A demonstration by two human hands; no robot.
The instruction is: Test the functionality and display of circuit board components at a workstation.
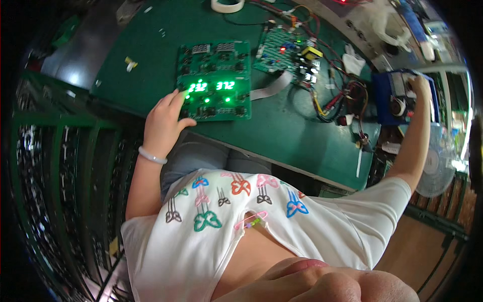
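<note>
Touching the left edge of a green display board (214, 73) in the head view, the left grip (163, 117) is spread wide between thumb and forefinger, with green-lit digits just to its right. Farther right of that grip, a circuit board (273, 49) is joined by a grey ribbon cable (274, 87) on the green bench (297, 133). The right grip (417, 84) is placed over a blue bin (381, 103), and whether anything is held there cannot be told.

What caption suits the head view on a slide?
Left hand at the left edge of a green rectangular circuit board with glowing digits; right hand at a blue box.
</note>
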